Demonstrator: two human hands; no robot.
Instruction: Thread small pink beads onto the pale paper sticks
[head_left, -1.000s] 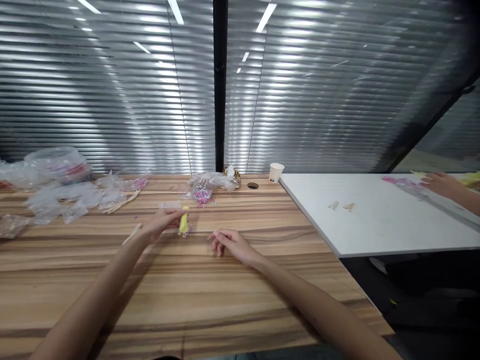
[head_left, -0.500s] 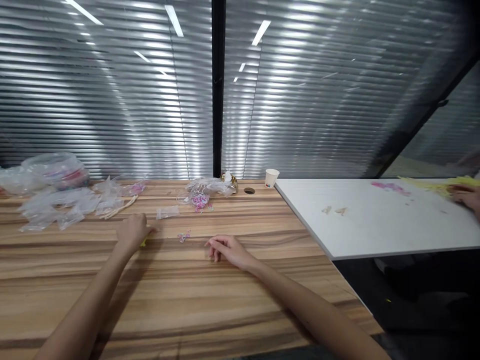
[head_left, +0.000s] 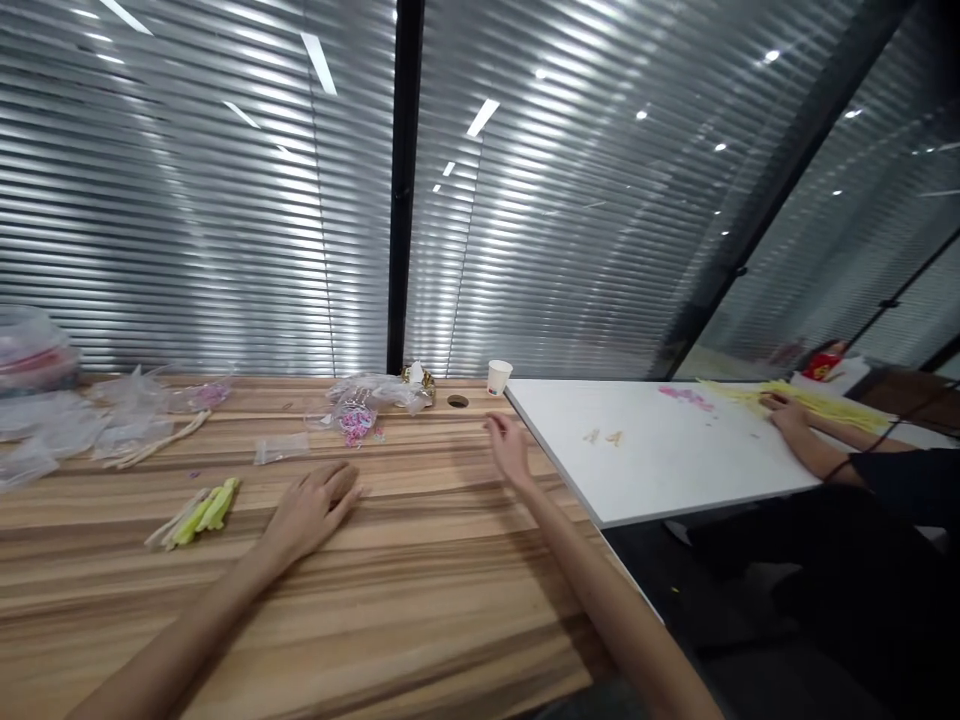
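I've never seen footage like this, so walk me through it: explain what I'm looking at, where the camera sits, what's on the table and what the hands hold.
There is no machine here. A camera worn on a person's head looks forward and down over their bare arms. The left hand rests flat on the wooden table, holding nothing. The right hand reaches forward, open and empty. Yellow-green strips lie left of the left hand. Farther back are clear plastic bags, a bag of pink beads and a paper cup. At the adjoining white table, another person's hand rests by yellow strips.
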